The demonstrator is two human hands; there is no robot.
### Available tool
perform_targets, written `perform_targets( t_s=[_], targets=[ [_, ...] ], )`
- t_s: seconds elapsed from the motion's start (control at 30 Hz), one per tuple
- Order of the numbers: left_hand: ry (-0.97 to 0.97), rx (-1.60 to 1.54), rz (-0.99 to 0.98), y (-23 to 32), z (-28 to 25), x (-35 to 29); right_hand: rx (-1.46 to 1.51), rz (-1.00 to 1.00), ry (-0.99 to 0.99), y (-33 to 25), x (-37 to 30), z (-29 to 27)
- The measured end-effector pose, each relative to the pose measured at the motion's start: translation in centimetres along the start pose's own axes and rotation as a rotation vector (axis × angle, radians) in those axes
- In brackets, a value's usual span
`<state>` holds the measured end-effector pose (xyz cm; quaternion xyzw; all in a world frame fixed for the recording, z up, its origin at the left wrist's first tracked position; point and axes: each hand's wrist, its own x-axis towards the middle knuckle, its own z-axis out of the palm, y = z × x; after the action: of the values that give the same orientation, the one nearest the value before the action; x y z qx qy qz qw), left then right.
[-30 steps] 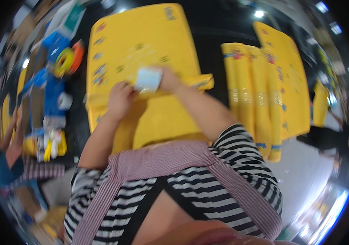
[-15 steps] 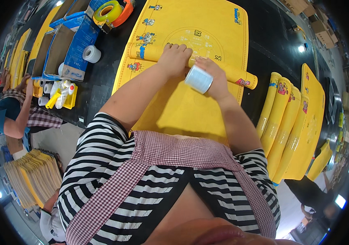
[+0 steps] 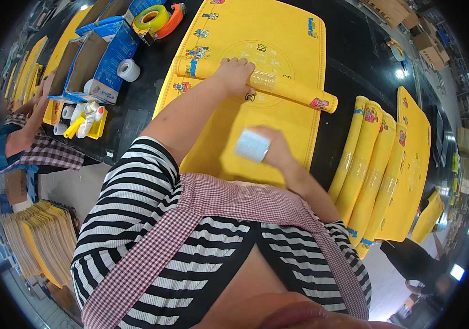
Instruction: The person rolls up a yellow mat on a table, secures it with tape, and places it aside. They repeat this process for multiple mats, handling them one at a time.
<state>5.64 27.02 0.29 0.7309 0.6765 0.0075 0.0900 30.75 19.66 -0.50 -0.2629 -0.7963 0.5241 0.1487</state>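
Note:
A yellow printed mat rolled into a tube (image 3: 292,94) lies across flat yellow mats (image 3: 278,38) on the black table. A shiny clear strip shows around the tube's middle. My left hand (image 3: 235,75) is closed over the tube, left of that strip, its fingers curled on top. Nearer to me, my right hand (image 3: 278,148) grips a whitish roll of clear tape (image 3: 252,145), held above the yellow surface and apart from the tube. Part of the right fingers is hidden behind the roll.
Several taped yellow tubes (image 3: 363,164) lie at the right beside a flat mat stack (image 3: 414,159). At the left stand a blue carton (image 3: 112,63), a tape roll (image 3: 128,70), an orange tape dispenser (image 3: 171,23) and a yellow tray (image 3: 98,129). A co-worker (image 3: 18,137) works at far left.
My right hand with the tape roll has come off the tube and moved toward me, slightly left. The clear strip on the tube now shows uncovered. My left hand stays on the tube.

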Motion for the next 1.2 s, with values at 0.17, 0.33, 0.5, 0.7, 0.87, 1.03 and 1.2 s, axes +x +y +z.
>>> perform_targets(
  t_s=[0.17, 0.33, 0.5, 0.7, 0.87, 1.03, 1.2],
  targets=[
    [0.432, 0.141, 0.062, 2.3, 3.6, -5.3, 0.134, -0.063, 0.352, 0.8, -1.4, -7.8],
    [0.511, 0.151, 0.094, 3.8, 2.8, -10.1, -0.182, -0.082, 0.396, -0.4, -3.1, -9.5],
    [0.376, 0.128, 0.147, 3.0, 2.2, -9.2, -0.736, -0.091, 0.159, 0.1, -1.8, -7.3],
    [0.43, 0.119, 0.146, 2.1, 0.9, -8.4, -1.023, -0.022, -0.11, -0.5, 3.0, -7.3],
    [0.403, 0.256, 0.26, 3.3, -7.1, -8.7, -0.903, 0.019, -0.105, -7.8, -0.6, -7.4],
    [0.679, 0.146, 0.464, 12.9, -14.7, -7.8, -0.424, 0.09, 0.435, -10.7, -11.8, -11.7],
    [0.331, -0.108, 0.509, 12.0, -5.8, -10.9, -0.54, 0.14, 0.716, -8.3, -25.0, -13.7]
  ],
)
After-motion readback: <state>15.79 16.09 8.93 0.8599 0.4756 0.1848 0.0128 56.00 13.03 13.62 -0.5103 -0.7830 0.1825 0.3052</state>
